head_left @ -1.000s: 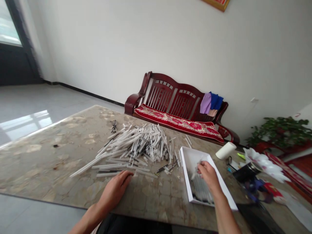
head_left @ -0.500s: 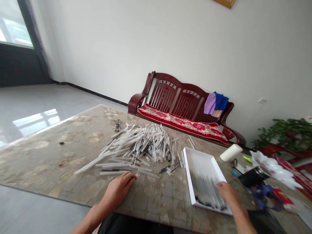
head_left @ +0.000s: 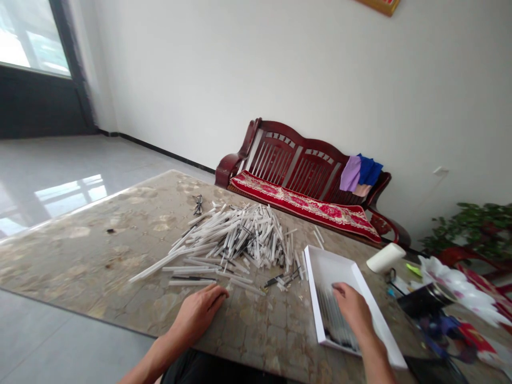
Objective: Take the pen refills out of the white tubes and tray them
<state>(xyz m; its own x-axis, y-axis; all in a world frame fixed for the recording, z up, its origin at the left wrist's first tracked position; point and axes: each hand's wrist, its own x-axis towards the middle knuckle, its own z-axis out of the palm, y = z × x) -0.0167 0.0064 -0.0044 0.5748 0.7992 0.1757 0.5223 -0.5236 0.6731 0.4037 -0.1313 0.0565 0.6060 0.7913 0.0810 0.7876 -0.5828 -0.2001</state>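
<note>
On the tabletop lies a heap of slim white translucent sticks [head_left: 256, 234], with dark pen-like pieces among them. My left hand [head_left: 202, 309] rests near the heap's front edge, fingers curled down; their underside is hidden. To the right stands a shallow white box [head_left: 342, 261], holding a row of slim clear pen-like sticks [head_left: 334, 314] with dark lower ends. Over that row is my right hand [head_left: 354, 306], its fingers closed together near the sticks' upper ends. Whether a stick is between these fingers cannot be made out.
Black-framed glasses [head_left: 198, 205] lie behind the heap. Right of the box are a white roll [head_left: 385, 258], a black cylinder [head_left: 426, 300] and white crumpled plastic [head_left: 460, 288]. A dark red wooden bench [head_left: 304, 165] stands behind the table.
My right hand has moved left from the box's right wall to over the sticks inside. My left hand stays on the table, and the view has shifted slightly.
</note>
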